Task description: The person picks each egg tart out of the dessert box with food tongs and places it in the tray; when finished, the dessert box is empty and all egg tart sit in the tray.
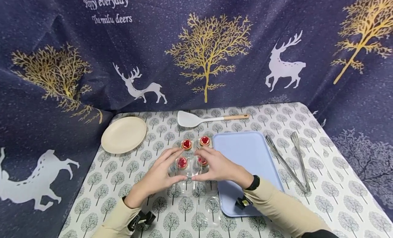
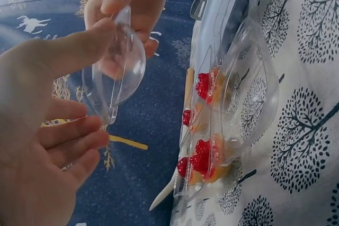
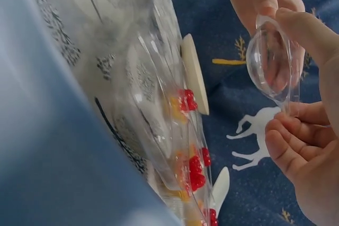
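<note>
Between both hands is a small clear plastic domed shell (image 2: 132, 70), raised above the table. My left hand (image 1: 159, 171) pinches its left side, thumb at one end and fingertips at the other. On the opposite side my right hand (image 1: 219, 165) holds it the same way, as the right wrist view shows. Below lie several small tarts with red fruit topping, among them a back left tart (image 1: 186, 144), a back right tart (image 1: 204, 140) and a front left tart (image 1: 182, 163). They sit in clear plastic packaging (image 2: 259, 104). Right-hand fingers partly hide another tart (image 1: 202, 160).
A blue tray (image 1: 242, 146) lies to the right, under my right forearm. Metal tongs (image 1: 302, 166) are beyond it. A cream plate (image 1: 124, 135) stands at the back left, and a white spatula (image 1: 190, 119) with a wooden handle lies along the back.
</note>
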`<state>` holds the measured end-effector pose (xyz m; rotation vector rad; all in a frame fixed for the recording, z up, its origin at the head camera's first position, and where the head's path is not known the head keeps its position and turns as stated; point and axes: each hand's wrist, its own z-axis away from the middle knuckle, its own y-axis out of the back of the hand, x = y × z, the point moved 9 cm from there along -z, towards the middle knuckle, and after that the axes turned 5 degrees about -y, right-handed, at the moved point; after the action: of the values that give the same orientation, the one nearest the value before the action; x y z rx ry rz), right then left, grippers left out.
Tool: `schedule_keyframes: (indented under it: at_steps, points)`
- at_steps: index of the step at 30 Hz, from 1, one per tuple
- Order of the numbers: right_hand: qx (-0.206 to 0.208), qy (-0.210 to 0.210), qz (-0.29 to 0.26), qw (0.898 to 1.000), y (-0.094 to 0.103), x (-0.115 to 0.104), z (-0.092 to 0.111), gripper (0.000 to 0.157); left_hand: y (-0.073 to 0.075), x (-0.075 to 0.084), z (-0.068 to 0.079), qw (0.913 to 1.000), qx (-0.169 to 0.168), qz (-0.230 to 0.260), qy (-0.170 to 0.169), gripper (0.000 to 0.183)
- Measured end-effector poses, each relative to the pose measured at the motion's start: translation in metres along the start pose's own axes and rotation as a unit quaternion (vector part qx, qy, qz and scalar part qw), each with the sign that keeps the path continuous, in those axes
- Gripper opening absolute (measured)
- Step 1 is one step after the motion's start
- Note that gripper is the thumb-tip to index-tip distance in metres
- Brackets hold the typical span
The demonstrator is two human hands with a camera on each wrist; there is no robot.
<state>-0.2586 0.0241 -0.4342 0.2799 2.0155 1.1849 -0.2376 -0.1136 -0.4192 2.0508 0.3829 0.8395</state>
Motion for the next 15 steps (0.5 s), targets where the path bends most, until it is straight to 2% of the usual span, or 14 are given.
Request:
schedule_keyframes:
  at_steps: [3, 8, 15]
  points:
    - [0.026, 0.047, 0.016, 0.998, 0.000, -0.010, 0.003, 0.079, -0.003, -0.004, 0.004, 0.9993, -0.027, -0.007, 0.024, 0.093]
    - [0.078, 0.119, 0.058, 0.988, 0.001, -0.025, 0.011, 0.078, -0.008, -0.005, 0.007, 0.9974, -0.061, -0.004, 0.038, 0.096]
    - [0.107, 0.158, 0.077, 0.979, -0.005, -0.037, 0.019, 0.082, -0.011, -0.002, 0.013, 0.9954, -0.085, -0.009, 0.043, 0.097]
